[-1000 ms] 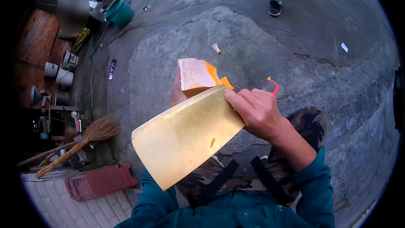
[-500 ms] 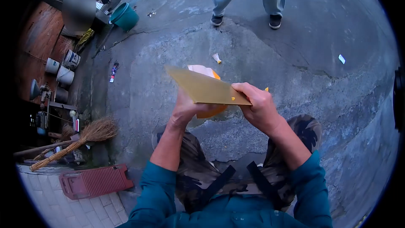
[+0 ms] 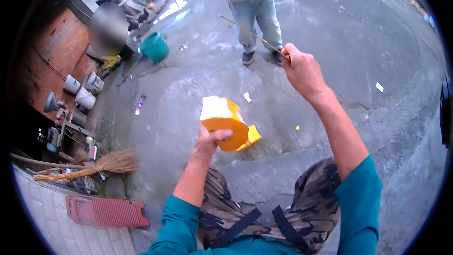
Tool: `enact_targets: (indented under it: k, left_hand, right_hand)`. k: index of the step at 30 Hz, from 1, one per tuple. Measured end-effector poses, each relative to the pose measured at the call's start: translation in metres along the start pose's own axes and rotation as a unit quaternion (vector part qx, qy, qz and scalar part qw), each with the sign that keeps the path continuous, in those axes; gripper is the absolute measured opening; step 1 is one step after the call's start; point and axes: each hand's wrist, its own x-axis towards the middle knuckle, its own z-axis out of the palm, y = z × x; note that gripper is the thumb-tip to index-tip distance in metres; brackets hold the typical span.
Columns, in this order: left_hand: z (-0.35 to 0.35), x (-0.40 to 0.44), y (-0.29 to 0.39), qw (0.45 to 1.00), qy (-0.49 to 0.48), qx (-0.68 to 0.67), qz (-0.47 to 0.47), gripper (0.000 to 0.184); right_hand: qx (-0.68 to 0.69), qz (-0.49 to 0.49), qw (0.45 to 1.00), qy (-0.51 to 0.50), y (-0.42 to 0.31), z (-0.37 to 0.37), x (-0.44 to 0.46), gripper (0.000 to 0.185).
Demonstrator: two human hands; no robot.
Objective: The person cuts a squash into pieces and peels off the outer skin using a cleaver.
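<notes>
The left hand [image 3: 206, 142] grips a yellow-orange chunk [image 3: 237, 131] with a whitish top, thumb across its near face, held out above the concrete floor [image 3: 339, 108] in front of the knees. Up and to the right, the right hand [image 3: 302, 71] is closed around a thin blade [image 3: 273, 49], seen edge-on and well apart from the chunk. A smaller yellow piece [image 3: 254, 134] shows just beside the chunk; whether they touch, I cannot tell. Beyond stands another person [image 3: 257, 12] in pale jeans
</notes>
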Motion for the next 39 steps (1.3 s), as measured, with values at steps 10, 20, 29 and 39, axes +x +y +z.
enact_targets:
  k: [10,20,29,39]
  left_hand:
    - [0.002,0.007,-0.005,0.998,-0.005,-0.054,0.039,0.066]
    - [0.000,0.001,-0.001,0.998,-0.008,-0.047,0.039,0.079]
    - [0.048,-0.006,0.024,0.971,0.128,-0.204,-0.017,0.060]
    - [0.032,0.001,0.008,0.995,0.018,0.028,0.089,0.066]
  right_hand:
    - [-0.031,-0.016,0.997,-0.069,-0.010,-0.025,0.025,0.009]
    - [0.072,0.047,0.995,-0.058,-0.016,-0.022,-0.010,0.009]
    - [0.042,-0.257,0.965,-0.020,-0.080,-0.005,-0.108,0.023]
    - [-0.006,-0.274,0.960,-0.052,-0.076,0.005,-0.112,0.023]
